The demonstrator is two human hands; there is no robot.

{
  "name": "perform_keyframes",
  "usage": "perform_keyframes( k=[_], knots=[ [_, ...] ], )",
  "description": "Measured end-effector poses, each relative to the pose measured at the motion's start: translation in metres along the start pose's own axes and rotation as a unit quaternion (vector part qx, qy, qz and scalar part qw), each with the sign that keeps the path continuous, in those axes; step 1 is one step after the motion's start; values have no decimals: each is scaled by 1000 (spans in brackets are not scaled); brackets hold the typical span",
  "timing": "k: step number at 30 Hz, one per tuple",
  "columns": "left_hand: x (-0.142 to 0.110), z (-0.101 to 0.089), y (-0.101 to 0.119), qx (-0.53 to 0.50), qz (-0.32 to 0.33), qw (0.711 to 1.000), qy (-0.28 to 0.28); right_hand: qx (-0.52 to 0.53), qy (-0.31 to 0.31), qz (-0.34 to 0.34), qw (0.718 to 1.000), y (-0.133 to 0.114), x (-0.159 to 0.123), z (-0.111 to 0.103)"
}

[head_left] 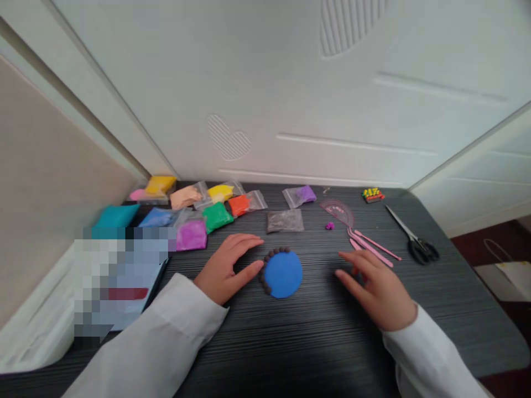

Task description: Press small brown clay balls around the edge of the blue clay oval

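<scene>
A flat blue clay disc (284,275) lies on the dark table between my hands. Small dark brown clay balls (269,256) run along its left and upper edge in a row. My left hand (232,265) rests just left of the disc, thumb and fingers apart, its thumb tip close to the balls; whether it touches them I cannot tell. To the right, my right hand (375,284) hovers over or rests on the table with fingers spread and nothing in it. Just beyond it lie pink modelling tools (373,249), partly hidden by its fingers.
Bags of coloured clay, such as a green one (218,216) and a purple one (191,236), line the back left. A bag of dark clay (285,221) lies behind the disc. Farther right are a protractor (338,211), a purple clay bit (329,226) and black-handled scissors (420,246).
</scene>
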State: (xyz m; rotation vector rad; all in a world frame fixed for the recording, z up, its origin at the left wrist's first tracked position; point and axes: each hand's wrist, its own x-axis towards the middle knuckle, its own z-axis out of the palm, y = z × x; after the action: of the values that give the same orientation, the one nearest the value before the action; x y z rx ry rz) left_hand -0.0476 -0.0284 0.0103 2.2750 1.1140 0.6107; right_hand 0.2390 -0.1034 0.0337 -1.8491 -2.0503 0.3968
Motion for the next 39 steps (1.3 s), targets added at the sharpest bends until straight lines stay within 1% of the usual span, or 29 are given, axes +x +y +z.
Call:
perform_keyframes(
  k=[1, 2, 5, 7, 10, 12, 13, 17, 20, 23, 26, 31, 34, 39],
  knots=[
    [0, 0, 0, -3, -4, 1000, 1, 5, -23, -8, 1000, 4, -6, 5],
    [0, 0, 0, -6, -6, 1000, 4, 10, -31, -25, 999, 8, -10, 10],
    [-1, 1, -1, -10, -14, 1000, 12, 62, -32, -53, 996, 12, -12, 22],
    [0, 3, -3, -18, -21, 999, 30, 93, -16, -33, 995, 10, -6, 25],
    [2, 5, -4, -50, -29, 997, 54, 156, 17, 32, 987, 1, 7, 24],
    [6, 6, -2, -65, -41, 995, 65, 229, 36, 44, 972, -8, 19, 26],
    [8, 6, 0, -69, -51, 994, 71, 274, 52, 32, 960, -13, 26, 29],
    [13, 7, 9, -84, -89, 986, 112, 339, 92, 18, 936, -31, 59, 44],
    [13, 8, 12, -101, -112, 979, 136, 381, 113, 34, 917, -35, 74, 51],
    [16, 10, 9, -128, -134, 972, 142, 426, 126, 54, 894, -30, 75, 53],
    [25, 13, 5, -156, -155, 964, 147, 477, 122, 69, 867, -25, 73, 55],
    [41, 16, 0, -170, -150, 965, 128, 539, 104, 87, 832, -23, 74, 56],
    [42, 15, -2, -185, -150, 964, 120, 561, 105, 97, 815, -22, 74, 56],
    [40, 12, -3, -226, -155, 953, 128, 599, 99, 110, 787, -20, 72, 55]
  ],
)
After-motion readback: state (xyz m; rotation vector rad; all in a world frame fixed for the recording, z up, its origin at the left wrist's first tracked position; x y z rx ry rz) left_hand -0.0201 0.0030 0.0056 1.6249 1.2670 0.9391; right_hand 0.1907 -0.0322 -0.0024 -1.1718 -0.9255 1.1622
